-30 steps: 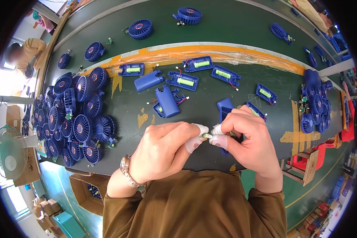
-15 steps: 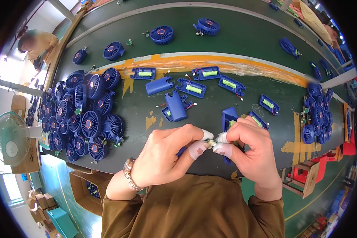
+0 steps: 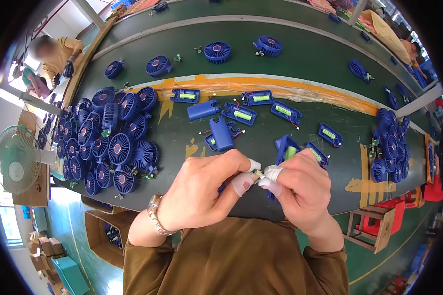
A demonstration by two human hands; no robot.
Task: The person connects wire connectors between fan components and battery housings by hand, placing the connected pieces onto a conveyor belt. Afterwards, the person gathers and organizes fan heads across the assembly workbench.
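My left hand (image 3: pixel 209 184), with a watch at the wrist and wrapped fingertips, pinches a small circuit board (image 3: pixel 257 173) just above the table's front edge. Opposite it, my right hand (image 3: pixel 300 189) has thumb and wrapped finger pressed together at the board's right side. What the right fingertips grip is too small to make out. Behind the right hand lies a blue housing (image 3: pixel 283 145) with a green battery, partly covered by the fingers. A closed blue casing (image 3: pixel 221 133) lies beyond my left hand. Blue trays with green batteries (image 3: pixel 242 114) are spread behind it.
Many blue fan heads (image 3: pixel 119 148) are heaped at the left, and another pile (image 3: pixel 391 147) stands at the right. Several fans (image 3: pixel 217 52) lie on the green belt (image 3: pixel 192 73) behind the orange-taped edge. A person (image 3: pixel 56 56) works at the far left. A stool (image 3: pixel 374 226) is at lower right.
The head view has shifted, so the table items appear slightly displaced. My right fingers have changed their angle at the board and moved slightly left; my left hand keeps its pinch.
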